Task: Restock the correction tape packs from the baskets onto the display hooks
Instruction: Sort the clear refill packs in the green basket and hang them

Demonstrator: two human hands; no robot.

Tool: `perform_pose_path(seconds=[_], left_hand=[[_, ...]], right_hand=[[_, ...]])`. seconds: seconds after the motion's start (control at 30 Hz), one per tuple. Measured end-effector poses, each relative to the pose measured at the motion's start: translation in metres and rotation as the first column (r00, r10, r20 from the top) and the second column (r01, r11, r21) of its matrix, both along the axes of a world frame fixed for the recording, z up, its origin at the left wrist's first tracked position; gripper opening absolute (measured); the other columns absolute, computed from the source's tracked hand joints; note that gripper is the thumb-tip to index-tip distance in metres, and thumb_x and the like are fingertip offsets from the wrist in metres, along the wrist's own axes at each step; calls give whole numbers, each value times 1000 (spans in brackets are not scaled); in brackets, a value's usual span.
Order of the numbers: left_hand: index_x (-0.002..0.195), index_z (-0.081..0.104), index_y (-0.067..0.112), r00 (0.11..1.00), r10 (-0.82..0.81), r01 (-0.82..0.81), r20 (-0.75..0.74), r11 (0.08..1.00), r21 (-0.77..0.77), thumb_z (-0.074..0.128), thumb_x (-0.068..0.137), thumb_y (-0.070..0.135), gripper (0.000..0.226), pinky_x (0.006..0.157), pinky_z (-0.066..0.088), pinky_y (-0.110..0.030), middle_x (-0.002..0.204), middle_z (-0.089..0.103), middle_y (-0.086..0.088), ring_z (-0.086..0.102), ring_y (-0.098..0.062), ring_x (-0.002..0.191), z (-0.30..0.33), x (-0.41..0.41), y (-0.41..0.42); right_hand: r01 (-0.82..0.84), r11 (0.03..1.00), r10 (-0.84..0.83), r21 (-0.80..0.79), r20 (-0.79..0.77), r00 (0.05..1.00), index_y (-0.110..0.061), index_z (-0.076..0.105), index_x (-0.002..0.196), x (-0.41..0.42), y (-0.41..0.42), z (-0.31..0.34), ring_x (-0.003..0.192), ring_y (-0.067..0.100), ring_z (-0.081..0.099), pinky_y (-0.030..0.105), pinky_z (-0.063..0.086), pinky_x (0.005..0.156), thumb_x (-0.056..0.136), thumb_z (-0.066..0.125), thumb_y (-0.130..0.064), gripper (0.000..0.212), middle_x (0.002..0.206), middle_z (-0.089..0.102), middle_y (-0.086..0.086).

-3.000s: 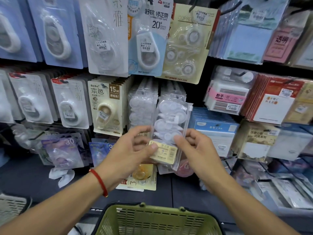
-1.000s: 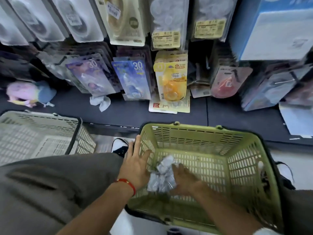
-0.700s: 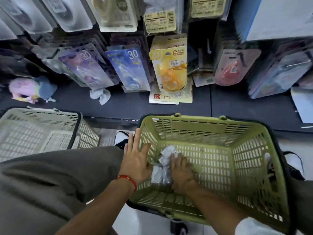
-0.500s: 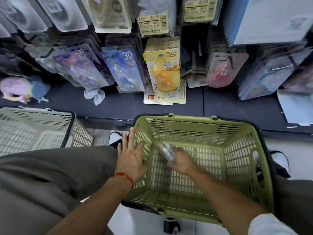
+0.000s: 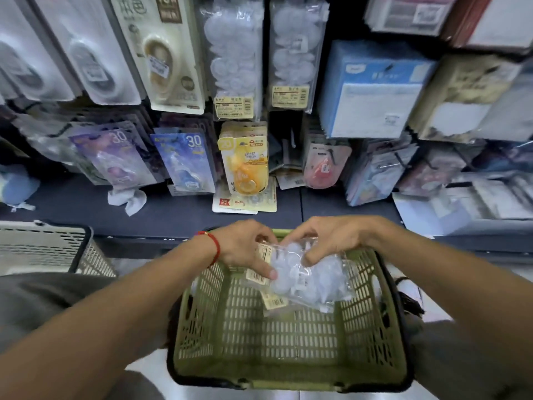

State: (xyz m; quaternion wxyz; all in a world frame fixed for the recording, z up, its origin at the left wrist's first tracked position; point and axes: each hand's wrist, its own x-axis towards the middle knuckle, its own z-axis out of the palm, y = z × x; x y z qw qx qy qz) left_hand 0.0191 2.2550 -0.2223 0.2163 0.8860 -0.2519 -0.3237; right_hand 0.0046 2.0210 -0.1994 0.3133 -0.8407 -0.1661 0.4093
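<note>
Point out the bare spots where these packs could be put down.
Green basket: its floor below the clear packs is bare. Dark shelf: free strip between the crumpled paper and the flat yellow card. Hooks above are crowded.

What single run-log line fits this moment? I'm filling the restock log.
phase: lifting stock | left hand: holds clear plastic correction tape packs | right hand: holds same packs | location: above green plastic basket | hung: not yet
</note>
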Motion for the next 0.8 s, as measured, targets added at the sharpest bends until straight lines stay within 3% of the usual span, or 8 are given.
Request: perform_pose_path(seconds=[0.1, 0.2, 0.33, 0.43, 0.53, 0.6, 0.7, 0.8], left_hand=[[113, 72, 25, 995, -1, -8, -101, 996, -88, 96, 69, 43, 53, 101, 54, -37, 116, 72, 8, 67, -15, 113, 27, 15, -1], [114, 74, 7, 979, 46, -88, -199, 974, -209, 95, 66, 41, 62, 88, 60, -33, 110, 74, 5, 69, -16, 102, 57, 28, 9], [113, 76, 2, 939, 164, -288, -301, 855, -431, 93, 69, 25, 53, 83, 58, -45, 116, 74, -22, 67, -30, 99, 93, 49, 22], [127, 70, 6, 878, 278, -458, -389, 720, -521, 99, 64, 20, 71, 86, 62, -50, 121, 76, -16, 75, -33, 104, 103, 58, 27], [125, 71, 11, 838, 304, -538, -453, 596, -596, 96, 59, 21, 72, 74, 67, -46, 116, 78, -15, 78, -30, 95, 101, 54, 15], [128, 67, 13, 804, 328, -593, -495, 494, -635, 94, 59, 13, 74, 89, 62, -58, 120, 77, -16, 75, -37, 107, 98, 49, -1], [132, 64, 19, 803, 308, -596, -510, 441, -671, 91, 68, 3, 72, 87, 63, -50, 123, 75, -14, 76, -35, 107, 101, 46, -19], [133, 63, 19, 817, 271, -576, -509, 423, -699, 86, 73, -4, 69, 92, 61, -48, 122, 76, -14, 75, -33, 110, 109, 45, -23]], right_hand=[[137, 985, -139, 100, 12, 990, -33, 72, 127, 3, -12, 26, 124, 20, 65, 40, 50, 111, 86, 84, -19, 45, 130, 72, -5], [354, 902, -376, 246, 45, 926, -22, 72, 122, 7, -29, 54, 101, 27, 70, 36, 55, 92, 86, 83, -22, 38, 119, 74, 9], [673, 441, -701, 594, -240, 671, -4, 66, 128, 3, -42, 86, 88, 29, 66, 35, 56, 73, 86, 64, -51, 63, 111, 71, 12], [675, 424, -809, 604, -83, 582, -9, 63, 128, -3, -33, 94, 90, 31, 77, 47, 65, 74, 80, 68, -63, 72, 112, 74, 16], [655, 374, -874, 657, 14, 486, -17, 59, 128, -2, -9, 93, 86, 31, 78, 42, 65, 68, 62, 83, -65, 85, 107, 73, 17], [633, 291, -923, 718, 35, 384, -27, 58, 119, 4, 3, 91, 79, 20, 75, 38, 65, 67, 57, 89, -57, 76, 108, 70, 11], [613, 246, -962, 751, 115, 246, -29, 62, 114, 13, 5, 93, 92, 16, 75, 32, 63, 75, 73, 92, -38, 52, 107, 73, -1], [572, 194, -966, 797, 53, 255, -25, 69, 114, 15, 3, 96, 98, 15, 76, 30, 63, 81, 72, 90, -35, 48, 103, 79, -5]])
